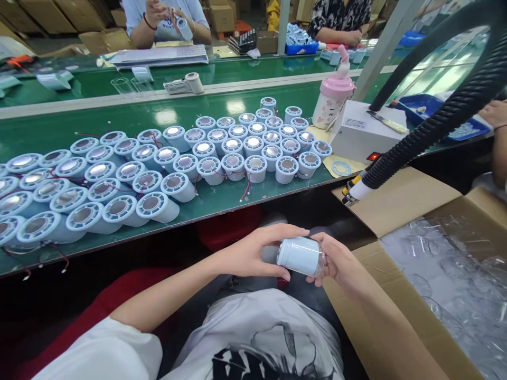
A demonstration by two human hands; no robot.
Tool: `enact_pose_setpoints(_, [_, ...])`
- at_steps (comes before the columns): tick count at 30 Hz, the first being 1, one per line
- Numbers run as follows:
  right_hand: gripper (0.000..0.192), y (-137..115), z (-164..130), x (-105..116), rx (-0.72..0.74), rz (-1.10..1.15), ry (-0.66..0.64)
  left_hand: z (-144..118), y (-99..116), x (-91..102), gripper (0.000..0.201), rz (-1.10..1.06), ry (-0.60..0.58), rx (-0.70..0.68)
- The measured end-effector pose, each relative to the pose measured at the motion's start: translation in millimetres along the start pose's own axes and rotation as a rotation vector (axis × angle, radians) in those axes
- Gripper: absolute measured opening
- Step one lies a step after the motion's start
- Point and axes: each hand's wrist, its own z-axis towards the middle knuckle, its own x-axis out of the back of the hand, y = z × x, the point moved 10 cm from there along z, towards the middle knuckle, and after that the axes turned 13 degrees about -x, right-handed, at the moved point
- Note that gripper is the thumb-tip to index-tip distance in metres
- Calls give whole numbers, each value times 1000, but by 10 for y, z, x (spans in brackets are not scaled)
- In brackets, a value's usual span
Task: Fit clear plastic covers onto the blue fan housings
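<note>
Head view: left hand (253,253) and right hand (340,264) both closed around pale blue cylinder (299,256), held sideways over lap, below table (222,200) edge. Many like cylinders (158,174) clustered on table. Open cardboard box (415,295) of clear plastic parts just right. Pink bottle (332,100) farther back.

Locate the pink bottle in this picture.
The pink bottle stands upper right on the green bench, between the white cylinders and the white box.

This is a factory assembly line: a long green table (222,208) carries many identical light-blue cylinder parts (174,158), with cardboard boxes (400,206) and other seated workers (166,21) around.
</note>
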Motion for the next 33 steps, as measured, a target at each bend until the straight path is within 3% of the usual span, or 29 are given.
enact_pose_setpoints(11, [56,189,59,-138,-227,130,-68,19,40,1,73,-4,12,-83])
enact_pose_setpoints(16, [63,267,75,-172,-289,93,-105,-17,-21,-13,64,-83,66,5])
enact_pose_setpoints(19, [56,112,48,17,-78,-119,96,-57,-95,-13,64,-148,104,140])
enact_pose_setpoints(22, [26,-310,-229,119,391,-467,385,-93,-158,-20,66,-229,123,249])
enact_pose_setpoints(24, [38,-486,-452,-83,699,-685,355,-103,-185,-34,68,-297,127,284])
enact_pose_setpoints(26, [48,-504,-557,-242,836,-808,248,-110,-211,-53,67,-337,115,313])
enact_pose_setpoints(28, [47,-471,-509,-215,769,-769,193,-99,-204,-62,68,-329,90,308])
enact_pose_setpoints(33, [51,-232,-255,-34,376,-264,3,-35,-72,-55,71,-325,45,211])
